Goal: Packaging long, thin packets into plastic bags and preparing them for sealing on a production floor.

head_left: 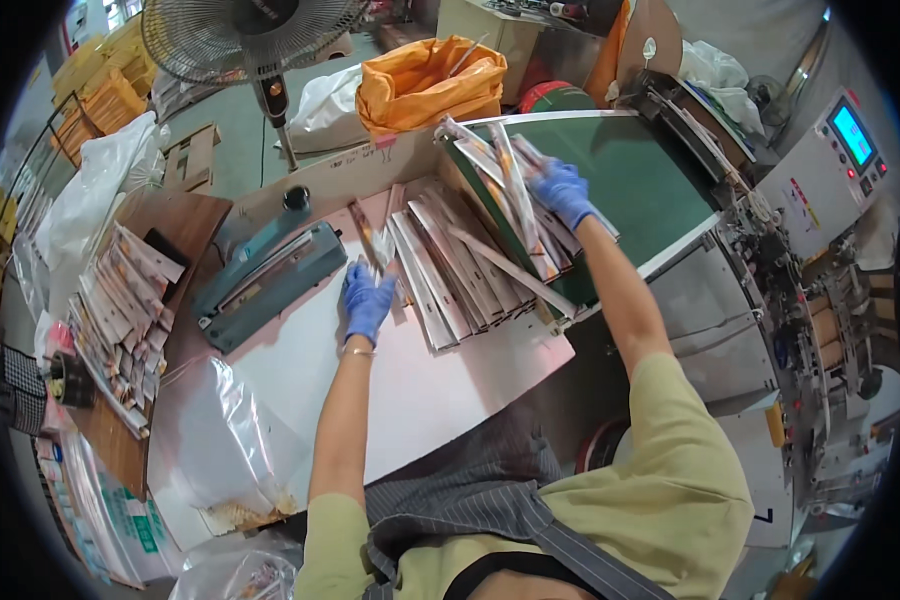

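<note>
My left hand (367, 300), in a blue glove, grips the near end of a long thin packet (365, 232) on the pale table (410, 385). My right hand (562, 192), also gloved in blue, rests with fingers spread on several long packets (515, 185) lying at the end of the green conveyor belt (640, 175). Between the two hands a row of long packets (450, 265) lies fanned out on the table, leaning against the belt's edge.
A teal heat sealer (265, 275) sits left of my left hand. More packets (120, 320) are stacked on a wooden board at far left. Clear plastic bags (215, 440) lie near left. An orange bag (425, 85), a fan (245, 40) and a packing machine (820, 250) surround the table.
</note>
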`<state>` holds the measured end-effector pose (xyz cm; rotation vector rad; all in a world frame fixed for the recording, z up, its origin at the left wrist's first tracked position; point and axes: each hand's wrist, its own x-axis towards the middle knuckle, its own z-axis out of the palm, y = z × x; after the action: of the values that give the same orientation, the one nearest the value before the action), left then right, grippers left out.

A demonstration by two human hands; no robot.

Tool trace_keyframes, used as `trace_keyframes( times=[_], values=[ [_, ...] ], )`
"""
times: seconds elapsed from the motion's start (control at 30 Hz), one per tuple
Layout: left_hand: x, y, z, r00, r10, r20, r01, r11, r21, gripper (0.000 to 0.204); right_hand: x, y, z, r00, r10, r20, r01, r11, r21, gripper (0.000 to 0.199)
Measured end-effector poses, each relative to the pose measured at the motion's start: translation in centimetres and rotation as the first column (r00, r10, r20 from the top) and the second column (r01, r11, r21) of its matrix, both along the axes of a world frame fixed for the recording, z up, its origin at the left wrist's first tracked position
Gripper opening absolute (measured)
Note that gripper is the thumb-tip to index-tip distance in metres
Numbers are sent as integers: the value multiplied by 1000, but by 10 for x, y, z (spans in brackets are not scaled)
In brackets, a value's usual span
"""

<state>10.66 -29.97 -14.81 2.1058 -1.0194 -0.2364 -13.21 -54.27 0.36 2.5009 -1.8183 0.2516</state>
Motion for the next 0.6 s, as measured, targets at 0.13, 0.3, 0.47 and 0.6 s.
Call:
trace_keyframes(
  times=[0.13, 0.3, 0.47, 0.6],
  values=[
    [-23, -44, 11, 835, -182, -519, -52, 914, -403, 87, 67, 78, -13, 925, 366, 104, -350, 925, -148, 46],
    [-40, -74, 28, 775, 200, -599, -353, 924, -148, 100, 104, 77, -94, 912, -30, 409, -72, 970, 232, 73],
    [-36, -53, 47, 785, 186, -591, -264, 963, -48, 113, 108, 76, -104, 821, -172, 544, -236, 766, 598, 97],
    [-32, -6, -5, 346, -215, -913, -192, 937, -293, 74, 96, 155, -115, 408, -581, 704, -797, 150, 585, 62]
  ],
)
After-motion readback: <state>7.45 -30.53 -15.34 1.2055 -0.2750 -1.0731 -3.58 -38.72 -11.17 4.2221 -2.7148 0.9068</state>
